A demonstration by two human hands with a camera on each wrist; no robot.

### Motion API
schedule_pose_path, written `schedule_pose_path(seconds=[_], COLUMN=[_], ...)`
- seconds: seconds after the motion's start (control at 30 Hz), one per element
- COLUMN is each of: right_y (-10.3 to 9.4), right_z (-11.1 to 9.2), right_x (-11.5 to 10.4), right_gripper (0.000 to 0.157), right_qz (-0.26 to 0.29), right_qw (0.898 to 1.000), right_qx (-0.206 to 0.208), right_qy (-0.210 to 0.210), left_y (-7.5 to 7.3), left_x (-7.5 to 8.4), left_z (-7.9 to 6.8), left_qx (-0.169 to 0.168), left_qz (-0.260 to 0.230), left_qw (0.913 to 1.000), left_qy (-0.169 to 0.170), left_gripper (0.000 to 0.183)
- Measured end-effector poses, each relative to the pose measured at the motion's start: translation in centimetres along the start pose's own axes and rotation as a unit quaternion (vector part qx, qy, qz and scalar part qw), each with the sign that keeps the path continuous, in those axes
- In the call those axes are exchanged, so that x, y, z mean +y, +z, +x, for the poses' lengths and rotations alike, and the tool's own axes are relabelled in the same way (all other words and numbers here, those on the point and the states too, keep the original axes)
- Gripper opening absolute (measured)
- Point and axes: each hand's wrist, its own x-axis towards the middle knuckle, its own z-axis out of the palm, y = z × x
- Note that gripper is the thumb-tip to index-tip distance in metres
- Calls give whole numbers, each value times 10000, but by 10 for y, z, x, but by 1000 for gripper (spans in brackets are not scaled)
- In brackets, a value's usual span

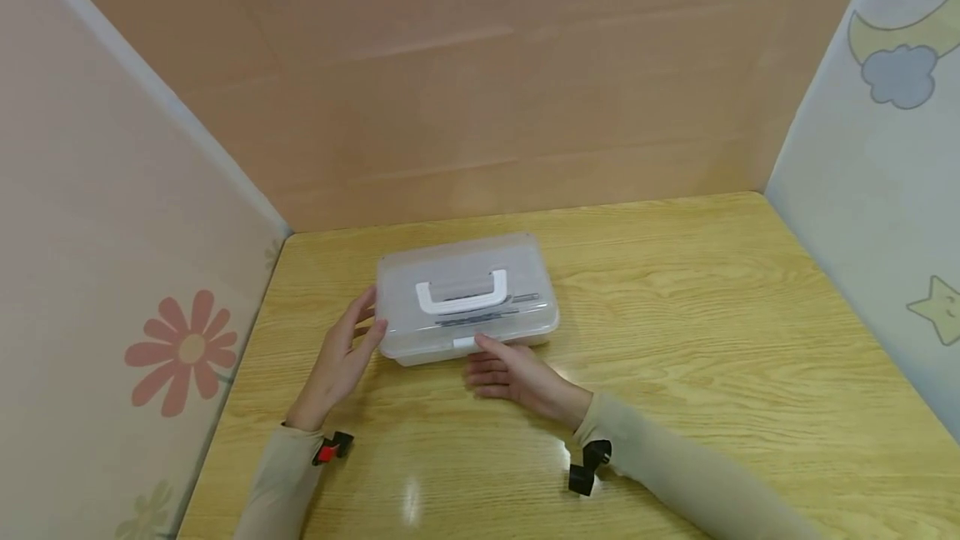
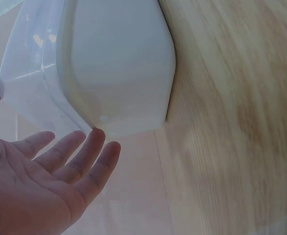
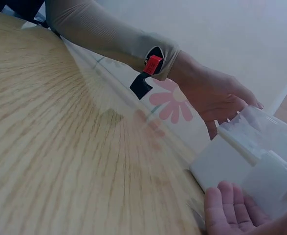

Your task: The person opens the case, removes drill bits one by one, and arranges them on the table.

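Observation:
A translucent plastic storage box [image 1: 397, 298] with its lid down stands on the table. Its lid bears a white handle [image 1: 465, 304], and a white latch [image 1: 465, 342] sits at the front. Dark slender items [image 1: 480, 318] show through the lid, their kind unclear. My left hand [image 1: 341, 363] is at the box's left end, thumb and spread fingertips [image 2: 98, 137] against or close to the lid's edge. At the front, my right hand [image 1: 525, 375] has its thumb at the latch. Its other fingers [image 3: 229, 200] extend below the latch, in front of the box wall.
The box rests on a wood-grain table [image 1: 675, 340]. A plain tan panel [image 1: 487, 107] rises behind it. Pale walls stand at both sides, the left one with a pink flower [image 1: 187, 348], the right one with a moon and a star [image 1: 937, 309].

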Motion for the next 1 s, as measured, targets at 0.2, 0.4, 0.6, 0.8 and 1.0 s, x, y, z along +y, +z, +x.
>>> schedule_pose_path(seconds=[0.2,0.4,0.6,0.8,1.0], right_y=[1,2,3,3,7], right_z=[1,0,-1,-2,-3], right_x=[1,0,-2,-1,-3], right_gripper=[67,72,75,79,80], right_qz=[77,-38,-104,-58,-46], right_qw=[9999,9996,9994,9991,9984], right_qx=[124,279,307,372,464], right_qy=[-14,26,73,181,312], left_y=[0,0,0,-1,-1], left_x=[0,0,2,2,0], left_z=[0,0,-1,-1,0], left_qx=[-25,-114,-189,-228,-197], left_qz=[-81,-99,-113,-76,-43], left_qw=[9999,9998,9997,9996,9997], left_qy=[-89,-140,-138,-129,-104], left_gripper=[58,58,58,58,58])
